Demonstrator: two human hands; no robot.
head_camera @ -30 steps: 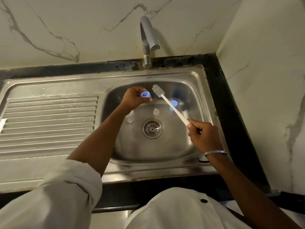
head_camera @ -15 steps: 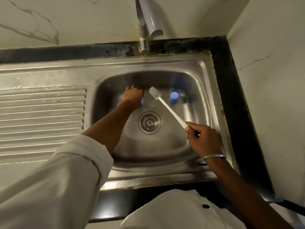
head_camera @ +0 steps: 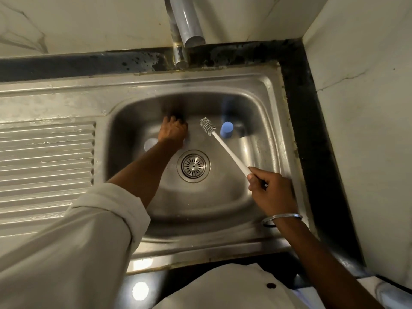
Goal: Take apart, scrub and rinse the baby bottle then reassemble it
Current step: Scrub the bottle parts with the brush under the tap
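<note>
My left hand [head_camera: 172, 132] reaches down to the back of the sink basin [head_camera: 223, 210], fingers curled against the steel floor with its back toward me. Whatever lies under it is hidden. A clear round bottle part [head_camera: 150, 143] lies just left of that wrist. My right hand [head_camera: 270, 190] grips the white handle of a bottle brush [head_camera: 225, 148], whose bristle head points up-left over the basin. A blue cap [head_camera: 227, 130] stands on the basin floor just right of the bristles.
The drain strainer [head_camera: 193, 166] sits mid-basin between my arms. A steel faucet spout [head_camera: 187, 23] hangs over the back rim. The ribbed drainboard [head_camera: 44, 157] extends left. Marble walls close the back and right; a dark counter strip [head_camera: 312, 130] borders the sink.
My left hand, which held a small blue ring up near the brush, has dropped to the basin floor and the ring is out of sight. The view has moved closer; the brush stays put.
</note>
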